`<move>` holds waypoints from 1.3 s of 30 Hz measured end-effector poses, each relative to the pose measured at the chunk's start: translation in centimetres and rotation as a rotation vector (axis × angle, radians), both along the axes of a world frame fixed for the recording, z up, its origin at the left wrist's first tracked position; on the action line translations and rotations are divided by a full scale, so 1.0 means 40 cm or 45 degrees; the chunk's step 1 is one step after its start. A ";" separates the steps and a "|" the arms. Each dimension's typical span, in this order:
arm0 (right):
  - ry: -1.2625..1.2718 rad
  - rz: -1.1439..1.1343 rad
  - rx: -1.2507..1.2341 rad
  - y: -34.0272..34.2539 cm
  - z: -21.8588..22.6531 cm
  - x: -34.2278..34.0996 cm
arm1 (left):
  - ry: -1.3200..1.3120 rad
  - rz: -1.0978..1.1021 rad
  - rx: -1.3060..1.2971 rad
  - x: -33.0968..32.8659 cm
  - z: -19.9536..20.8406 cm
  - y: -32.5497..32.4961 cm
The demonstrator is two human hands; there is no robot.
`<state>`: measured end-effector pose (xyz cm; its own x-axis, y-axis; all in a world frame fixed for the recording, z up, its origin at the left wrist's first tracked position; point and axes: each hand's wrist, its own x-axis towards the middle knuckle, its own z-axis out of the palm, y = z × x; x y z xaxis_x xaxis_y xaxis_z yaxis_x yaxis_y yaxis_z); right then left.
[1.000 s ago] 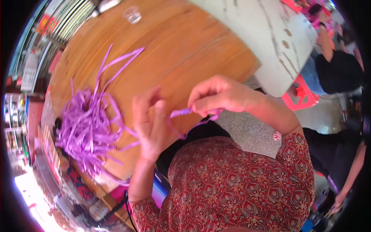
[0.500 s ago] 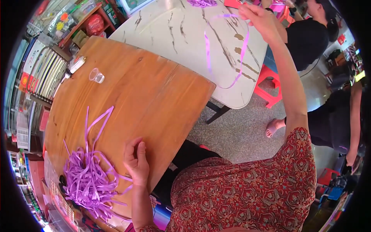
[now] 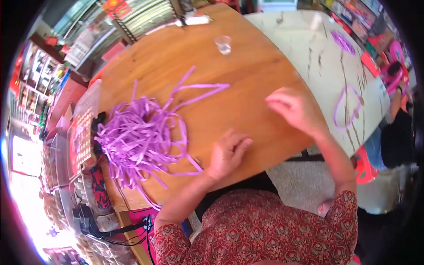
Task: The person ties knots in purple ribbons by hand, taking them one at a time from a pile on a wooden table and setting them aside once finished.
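Observation:
My left hand [image 3: 230, 153] rests over the wooden table's near edge, fingers loosely curled, thumb a little apart, nothing visible in it. My right hand [image 3: 293, 109] hovers above the table's right part, fingers stretched to the left and holding nothing that I can see. A tangled heap of purple ribbon strips [image 3: 137, 137] lies left of my left hand. From it a folded strip [image 3: 201, 86] reaches out over the wood. On the white marbled table to the right lies a purple ribbon loop [image 3: 337, 112], apart from my right hand.
A clear plastic cup [image 3: 224, 45] stands on the wooden table [image 3: 256, 62]. The white table [image 3: 300, 31] holds a purple ribbon bundle [image 3: 342, 42]. A red stool [image 3: 365, 165] and other people are at the right. Black cables [image 3: 132, 234] hang at the lower left.
My right hand has let go of the purple ribbon loop, now on the white table, and come back over the wooden table. My view has turned left, toward the ribbon heap.

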<state>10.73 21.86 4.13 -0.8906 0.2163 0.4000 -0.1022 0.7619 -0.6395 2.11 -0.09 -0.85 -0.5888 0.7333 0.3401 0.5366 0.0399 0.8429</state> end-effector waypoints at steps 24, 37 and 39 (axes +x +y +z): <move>0.367 0.891 0.240 -0.624 0.015 -0.681 | 0.396 -0.311 0.132 0.019 -0.045 -0.021; -0.025 1.087 -0.586 -0.554 0.227 -0.649 | 0.472 -0.405 0.138 0.025 -0.060 -0.020; 0.168 0.842 -0.792 -0.508 0.300 -0.610 | 0.500 -0.383 0.145 0.016 -0.064 -0.022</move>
<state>-13.67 1.55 16.13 -0.8649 -0.1107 0.4896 -0.4965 0.0446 -0.8669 2.74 -0.97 -3.43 -0.1688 0.7959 0.5814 0.7875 -0.2459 0.5652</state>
